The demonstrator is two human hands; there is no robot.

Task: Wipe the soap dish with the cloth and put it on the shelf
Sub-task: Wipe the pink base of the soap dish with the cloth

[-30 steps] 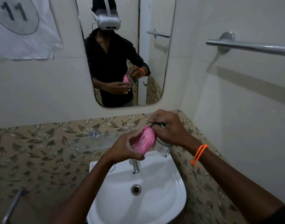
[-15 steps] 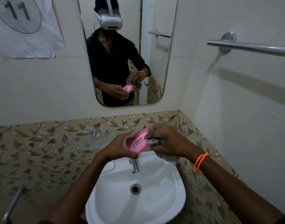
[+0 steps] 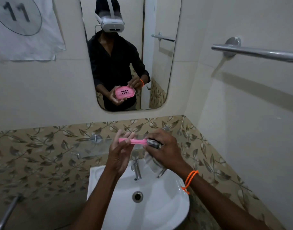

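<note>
One white sink (image 3: pixel 167 218) below mirror (image 3: pixel 159 63)

Over the white sink (image 3: pixel 167 211), the left hand (image 3: pixel 118 156) holds the pink soap dish (image 3: pixel 131 141) edge-on — fingers reaching up behind it, thumb in front. The right hand (image 3: pixel 165 149) grips a dark, bunched cloth (image 3: pixel 152 143) against the dish's right end; an orange bracelet (image 3: pixel 189 180) circles that wrist. Just behind the hands runs a glass shelf (image 3: pixel 92 149), fixed to leaf-patterned tiles (image 3: pixel 34 155). The tap (image 3: pixel 136 168) stands below the dish. The mirror (image 3: pixel 159 63) reflects the dish's face — rows of dark slots. A chrome towel bar (image 3: pixel 258 53) crosses the right wall.
</note>
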